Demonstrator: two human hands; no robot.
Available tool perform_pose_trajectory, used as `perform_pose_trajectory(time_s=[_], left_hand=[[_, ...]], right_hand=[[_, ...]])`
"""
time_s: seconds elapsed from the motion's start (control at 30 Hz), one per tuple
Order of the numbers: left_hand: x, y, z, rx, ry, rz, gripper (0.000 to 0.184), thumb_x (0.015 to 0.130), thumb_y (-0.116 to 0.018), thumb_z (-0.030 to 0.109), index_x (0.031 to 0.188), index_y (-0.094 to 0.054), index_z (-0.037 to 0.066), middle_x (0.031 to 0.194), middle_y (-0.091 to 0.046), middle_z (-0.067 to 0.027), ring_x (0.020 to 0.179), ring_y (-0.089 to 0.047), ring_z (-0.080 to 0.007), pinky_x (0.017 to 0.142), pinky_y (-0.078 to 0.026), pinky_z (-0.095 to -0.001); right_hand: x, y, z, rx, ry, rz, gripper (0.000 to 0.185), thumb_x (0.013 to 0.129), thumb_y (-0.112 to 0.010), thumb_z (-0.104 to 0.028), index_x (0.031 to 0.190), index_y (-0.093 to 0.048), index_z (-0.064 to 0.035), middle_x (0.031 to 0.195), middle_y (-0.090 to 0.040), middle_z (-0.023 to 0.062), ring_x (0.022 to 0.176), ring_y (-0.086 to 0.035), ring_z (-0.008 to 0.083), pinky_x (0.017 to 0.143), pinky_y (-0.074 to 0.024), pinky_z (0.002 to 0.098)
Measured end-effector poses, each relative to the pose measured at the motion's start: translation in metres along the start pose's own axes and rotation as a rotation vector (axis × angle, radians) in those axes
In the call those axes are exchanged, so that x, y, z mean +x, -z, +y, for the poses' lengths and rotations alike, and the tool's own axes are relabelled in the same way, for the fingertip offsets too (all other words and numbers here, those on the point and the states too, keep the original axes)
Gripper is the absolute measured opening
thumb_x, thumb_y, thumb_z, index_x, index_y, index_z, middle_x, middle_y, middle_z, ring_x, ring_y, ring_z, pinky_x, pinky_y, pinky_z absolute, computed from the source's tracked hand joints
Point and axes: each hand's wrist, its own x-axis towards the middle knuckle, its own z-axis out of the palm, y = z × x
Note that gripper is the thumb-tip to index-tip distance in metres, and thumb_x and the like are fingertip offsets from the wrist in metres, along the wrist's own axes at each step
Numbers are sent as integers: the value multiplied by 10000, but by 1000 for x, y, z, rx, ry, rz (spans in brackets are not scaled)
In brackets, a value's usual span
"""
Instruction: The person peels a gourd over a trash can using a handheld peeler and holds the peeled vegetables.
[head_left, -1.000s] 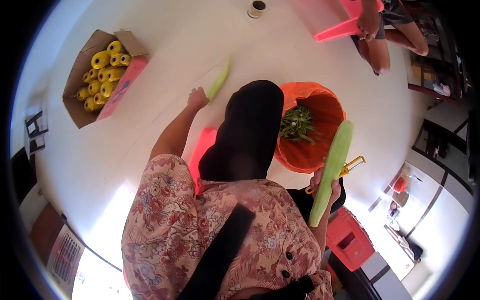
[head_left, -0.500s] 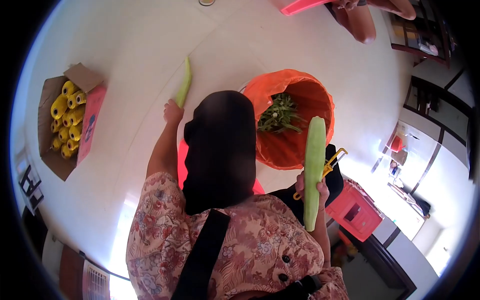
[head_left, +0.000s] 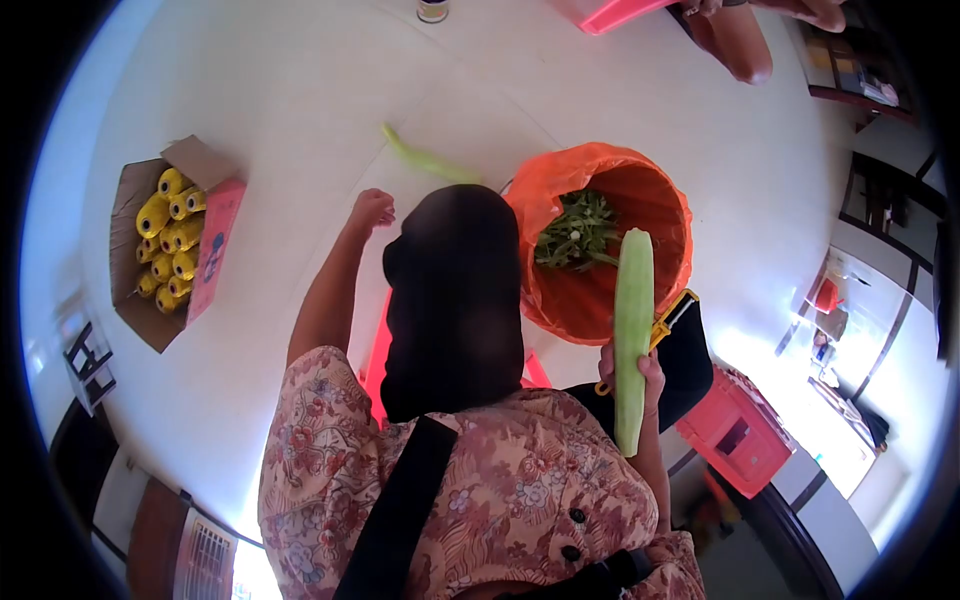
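Note:
In my right hand [head_left: 648, 375] I hold a long, pale green peeled gourd [head_left: 633, 320] upright. A yellow peeler [head_left: 672, 318] is in the same hand, behind the gourd, with its head showing on the right. My left hand [head_left: 373, 208] is in the air on the left, its fingers curled with nothing visible in them. Just ahead of it, apart from the fingers, a slender curved green gourd [head_left: 425, 162] lies on the floor, its near end partly hidden behind my black-clad knee [head_left: 452, 300]. An orange-lined bin [head_left: 545, 185] holding green peelings [head_left: 578, 232] stands beside the knee.
At the left is an open cardboard box [head_left: 135, 255] of yellow-wrapped rolls [head_left: 165, 240]. A red plastic stool [head_left: 735, 430] stands at the right. Another person's leg [head_left: 735, 45] and a pink plastic piece [head_left: 620, 12] are at the top. A small can [head_left: 432, 12] stands on the floor.
My left hand has let go of the slender gourd, which now lies turned on the floor, further right. My right hand still holds the peeled gourd and peeler; the view has shifted slightly.

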Motion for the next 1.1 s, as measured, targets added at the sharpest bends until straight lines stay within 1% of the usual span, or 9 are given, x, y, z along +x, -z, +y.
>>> perform_pose_trajectory(time_s=[0.03, 0.07, 0.17, 0.27, 0.37, 0.57, 0.67, 0.87, 1.1], left_hand=[[4, 5, 3, 92, 21, 22, 182, 762, -600, 194, 830, -556, 30, 639, -546, -66, 518, -562, -171, 502, -493, -307], [6, -6, -4, 263, 44, 296, 310, 754, -607, 202, 997, -532, 24, 814, -585, -121, 635, -607, -237, 626, -523, -363], [8, -36, -3, 916, -274, 566, 470, 727, -617, 180, 1141, -461, 21, 1064, -530, -195, 890, -597, -314, 729, -509, -449], [-1, -70, 32, 1037, -267, 431, 570, 716, -610, 141, 1242, -414, 42, 1209, -438, -211, 1129, -479, -347, 808, -475, -488], [10, -87, 44, 1211, -491, 487, 612, 737, -585, 107, 1313, -380, 76, 1226, -441, -187, 1200, -428, -347, 832, -463, -482], [40, -92, 69, 1559, -812, 467, 712, 708, -619, 60, 1359, -333, 98, 1221, -462, -135, 1141, -468, -308, 906, -421, -473], [40, -94, 73, 1715, -621, 198, 541, 749, -608, 106, 1262, -438, 74, 1201, -485, -143, 1179, -453, -313, 906, -387, -490], [45, -84, 39, 1773, -490, 132, 209, 753, -621, 124, 957, -574, 112, 1021, -552, -100, 1003, -541, -280, 863, -415, -472], [40, -75, 10, 1294, -258, 128, 236, 746, -616, 175, 935, -543, 54, 937, -610, -141, 836, -607, -317, 732, -492, -450]], right_hand=[[1, 1, 2, 4, 6, -13, 613, 684, -632, -413, 1075, -479, 32, 620, -528, 123, 471, -460, 157, 410, -358, 242], [2, 3, 4, 5, 9, -23, 614, 686, -634, -411, 1078, -476, 34, 617, -526, 122, 468, -459, 158, 410, -359, 242], [-2, 8, 13, -12, 28, 8, 610, 690, -635, -406, 1074, -477, 42, 620, -531, 126, 466, -464, 157, 408, -363, 241], [-9, 15, 20, -39, 18, 40, 588, 695, -629, -405, 1048, -492, 45, 628, -541, 131, 474, -475, 158, 414, -365, 241], [-16, 20, 25, -20, -27, 95, 570, 691, -627, -409, 1015, -509, 45, 635, -549, 133, 483, -482, 157, 425, -370, 243], [-18, 14, 23, -6, -73, 164, 571, 677, -631, -419, 1005, -519, 35, 637, -552, 133, 498, -492, 160, 440, -380, 248], [-19, 13, 26, 27, -110, 178, 563, 672, -640, -403, 1010, -522, 32, 642, -558, 140, 498, -494, 164, 440, -382, 249], [-20, 17, 25, 82, -140, 199, 541, 674, -650, -363, 1017, -518, 33, 642, -561, 147, 503, -500, 169, 444, -389, 251], [-17, 23, 32, 66, -104, 199, 574, 682, -649, -412, 1043, -502, 9, 636, -552, 130, 453, -476, 159, 393, -375, 245]])
